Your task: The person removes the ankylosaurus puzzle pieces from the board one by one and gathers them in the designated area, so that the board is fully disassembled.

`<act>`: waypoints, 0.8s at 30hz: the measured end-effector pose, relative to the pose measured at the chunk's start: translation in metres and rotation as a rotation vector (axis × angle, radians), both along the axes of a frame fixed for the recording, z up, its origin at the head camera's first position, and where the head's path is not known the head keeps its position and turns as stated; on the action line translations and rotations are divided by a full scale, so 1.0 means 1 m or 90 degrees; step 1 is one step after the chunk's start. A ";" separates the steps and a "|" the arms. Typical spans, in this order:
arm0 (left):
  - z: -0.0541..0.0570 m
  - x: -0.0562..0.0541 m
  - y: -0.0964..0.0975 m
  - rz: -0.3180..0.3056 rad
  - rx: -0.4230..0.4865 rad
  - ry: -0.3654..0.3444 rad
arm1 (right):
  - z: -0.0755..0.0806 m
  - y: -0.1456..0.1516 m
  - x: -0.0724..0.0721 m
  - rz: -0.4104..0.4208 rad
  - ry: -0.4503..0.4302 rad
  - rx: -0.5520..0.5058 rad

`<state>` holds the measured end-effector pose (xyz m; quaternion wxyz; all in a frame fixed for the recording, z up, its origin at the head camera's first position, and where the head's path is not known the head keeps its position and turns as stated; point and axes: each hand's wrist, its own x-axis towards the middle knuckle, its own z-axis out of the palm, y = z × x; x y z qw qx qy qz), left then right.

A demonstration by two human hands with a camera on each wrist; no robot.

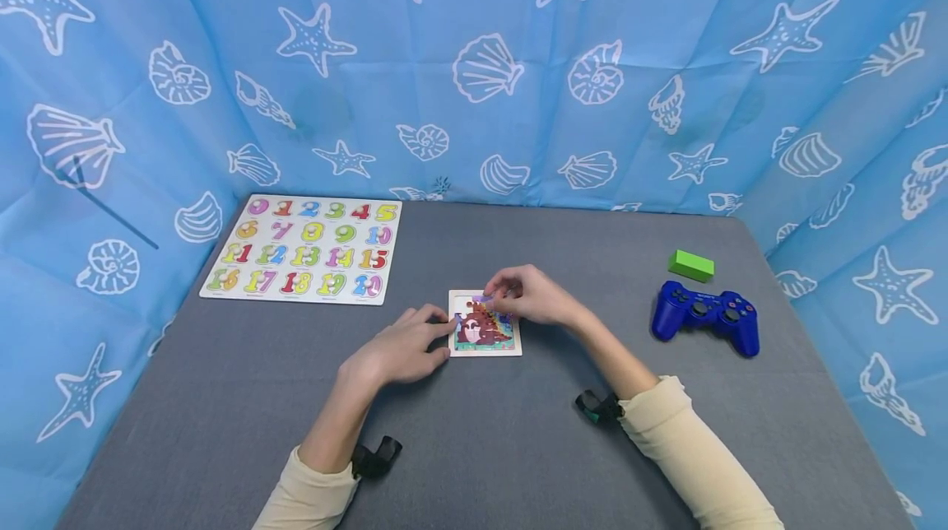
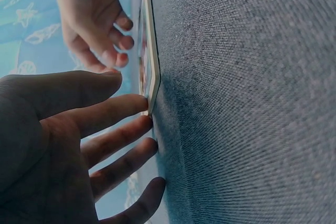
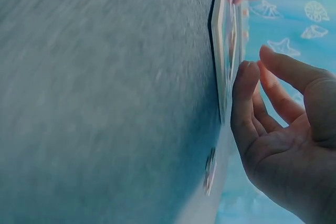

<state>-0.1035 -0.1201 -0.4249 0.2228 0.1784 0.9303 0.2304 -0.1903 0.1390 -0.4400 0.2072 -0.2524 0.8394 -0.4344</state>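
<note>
A small square jigsaw puzzle (image 1: 485, 346) in a pale frame lies on the table, with a long-haired figure in its picture. Part of its top left shows bare white. My right hand (image 1: 529, 297) is over its upper edge and pinches a small purplish puzzle piece (image 1: 485, 298) between thumb and index finger. From the left, my left hand (image 1: 403, 346) touches the frame with its fingers extended, as the left wrist view also shows. A loose puzzle piece (image 3: 210, 171) lies on the table beside the puzzle in the right wrist view.
A white number board (image 1: 296, 250) with colourful numerals lies at the back left. On the right are a green block (image 1: 691, 265) and a blue game controller (image 1: 705, 318). A blue shell-patterned curtain (image 1: 415, 77) surrounds the grey table (image 1: 481, 448) at the back and sides.
</note>
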 end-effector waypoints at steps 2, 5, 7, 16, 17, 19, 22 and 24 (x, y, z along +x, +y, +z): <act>-0.001 0.000 0.000 0.000 0.000 -0.002 | -0.001 -0.005 -0.001 0.012 0.007 0.003; -0.001 0.000 -0.001 0.000 0.001 -0.003 | -0.002 -0.012 -0.002 0.022 0.000 0.001; -0.001 0.000 -0.001 0.000 0.001 -0.002 | -0.004 -0.016 -0.004 0.029 0.000 0.005; 0.001 0.001 -0.001 -0.005 0.004 -0.001 | -0.008 -0.027 -0.010 0.043 0.030 0.078; 0.001 0.001 -0.001 -0.005 0.004 -0.001 | -0.008 -0.027 -0.010 0.045 0.030 0.083; 0.002 0.001 0.000 -0.005 0.004 -0.001 | -0.007 -0.027 -0.010 0.050 0.031 0.092; 0.002 0.001 0.000 -0.004 0.003 -0.002 | -0.006 -0.028 -0.010 0.058 0.036 0.097; 0.001 0.001 0.000 -0.005 0.003 -0.001 | -0.006 -0.028 -0.010 0.061 0.041 0.102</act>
